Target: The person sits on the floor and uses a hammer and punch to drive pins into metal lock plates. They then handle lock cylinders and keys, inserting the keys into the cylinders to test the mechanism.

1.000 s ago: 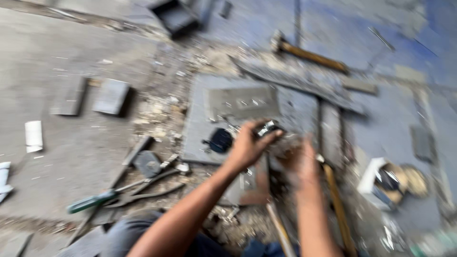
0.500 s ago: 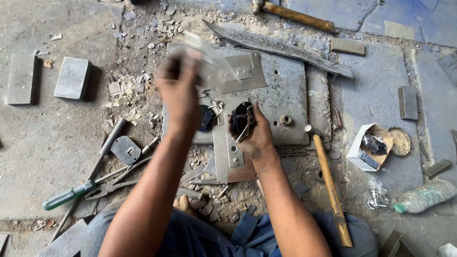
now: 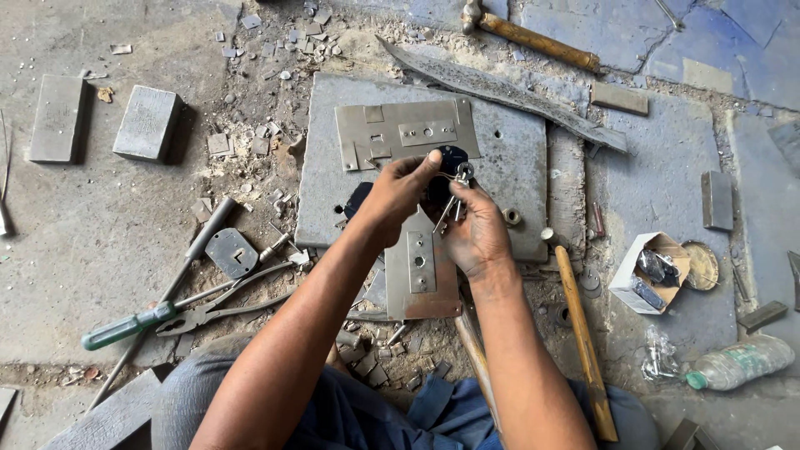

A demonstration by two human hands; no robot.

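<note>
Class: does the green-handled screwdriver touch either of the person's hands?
Apart. The head view shows the green-handled screwdriver on the floor, clear of the left hand and right hand.

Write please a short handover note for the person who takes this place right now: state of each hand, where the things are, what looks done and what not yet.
Left hand: fingertips pinching a small dark round lock part, held above the grey slab.
Right hand: holds a small bunch of keys at that part.
On the slab: a cut metal plate at the far side, a second plate by the wrists.
To the left: lock body, pliers, green-handled screwdriver.
To the right: hammer, open carton of parts.
Done: plates are cut and punched.
Left: whether the key is in the part, I cannot tell.
</note>
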